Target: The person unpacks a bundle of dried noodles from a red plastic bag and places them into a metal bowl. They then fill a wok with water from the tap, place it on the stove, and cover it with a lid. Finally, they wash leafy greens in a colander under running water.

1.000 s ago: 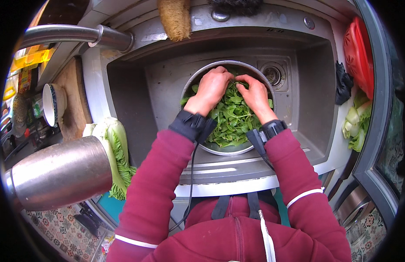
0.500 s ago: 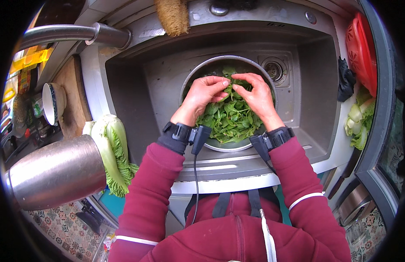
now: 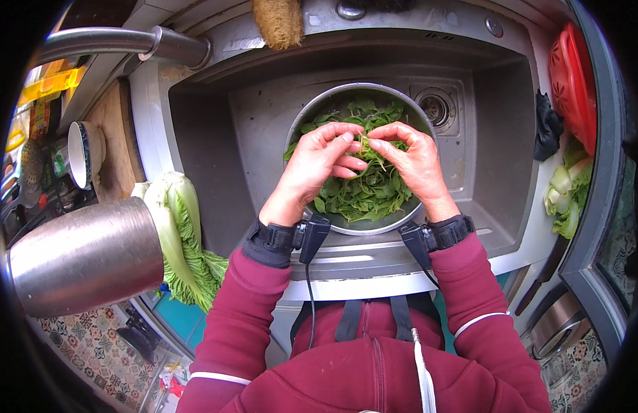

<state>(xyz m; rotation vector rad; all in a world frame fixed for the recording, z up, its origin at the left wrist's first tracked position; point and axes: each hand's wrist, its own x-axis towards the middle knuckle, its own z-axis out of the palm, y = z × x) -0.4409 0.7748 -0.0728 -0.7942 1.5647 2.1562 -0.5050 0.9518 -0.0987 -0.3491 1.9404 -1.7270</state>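
A round metal basin (image 3: 370, 226), holding loose leafy greens (image 3: 363, 196), stands in the grey sink (image 3: 215, 131). Over its middle my left hand (image 3: 323, 157) pinches a green sprig (image 3: 364, 146) between thumb and forefinger, the other fingers loosely curled. Close beside it, my right hand (image 3: 416, 162) has thumb and forefinger closed on the same sprig. The two sets of fingertips nearly meet. Most of the sprig is hidden behind the fingers or merges with the greens below.
To the sink's right is the drain (image 3: 434, 109); a red colander (image 3: 572, 86) stands on the right ledge. Cabbage (image 3: 184, 234) and a steel cylinder (image 3: 88, 258) lie at left. A faucet (image 3: 98, 43) reaches in at upper left, and a loofah (image 3: 279, 24) hangs behind.
My fingers stay close together over the basin, having moved slightly nearer me. More greens show at the basin's far side. The view has shifted a little.
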